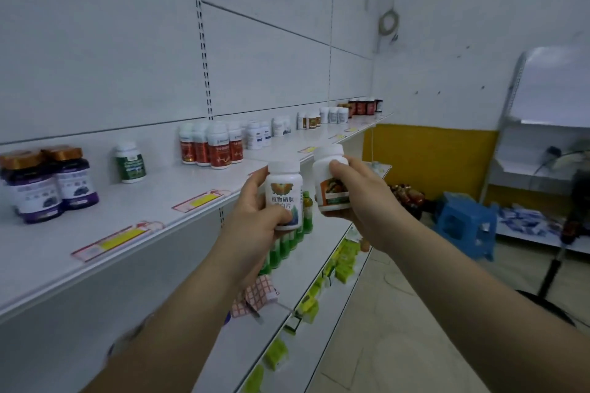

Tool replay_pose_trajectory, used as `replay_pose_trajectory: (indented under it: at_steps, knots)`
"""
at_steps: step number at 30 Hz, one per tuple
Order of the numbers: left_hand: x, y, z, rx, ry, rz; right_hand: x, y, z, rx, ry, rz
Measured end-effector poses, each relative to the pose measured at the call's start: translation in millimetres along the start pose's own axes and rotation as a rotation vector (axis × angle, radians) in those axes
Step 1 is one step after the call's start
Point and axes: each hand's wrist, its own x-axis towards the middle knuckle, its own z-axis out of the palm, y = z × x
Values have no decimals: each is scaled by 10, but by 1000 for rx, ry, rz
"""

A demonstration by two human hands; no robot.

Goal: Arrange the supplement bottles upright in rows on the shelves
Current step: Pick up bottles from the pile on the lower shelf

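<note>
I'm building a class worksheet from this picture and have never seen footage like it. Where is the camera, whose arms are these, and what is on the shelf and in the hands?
No machine here: a person wears one wide-angle camera on the head, so you look along their own arms. The left hand holds a white bottle with a green-and-orange label; the right hand holds a white bottle with an orange label, both roughly upright before the top shelf. On that shelf stand bottles in groups: purple ones with gold caps at the left, one green-labelled bottle, a red-labelled cluster, more farther along.
</note>
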Motion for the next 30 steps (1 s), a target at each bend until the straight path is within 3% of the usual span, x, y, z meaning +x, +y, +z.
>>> replay_pose_trajectory:
  at_steps: [16, 30]
  knots:
    - [2509, -1036, 1599, 97, 203, -7, 2549, 359, -2033, -3, -155, 21]
    - [4439, -1556, 1213, 365, 426, 45, 4901, 1167, -2093, 3, -307, 58]
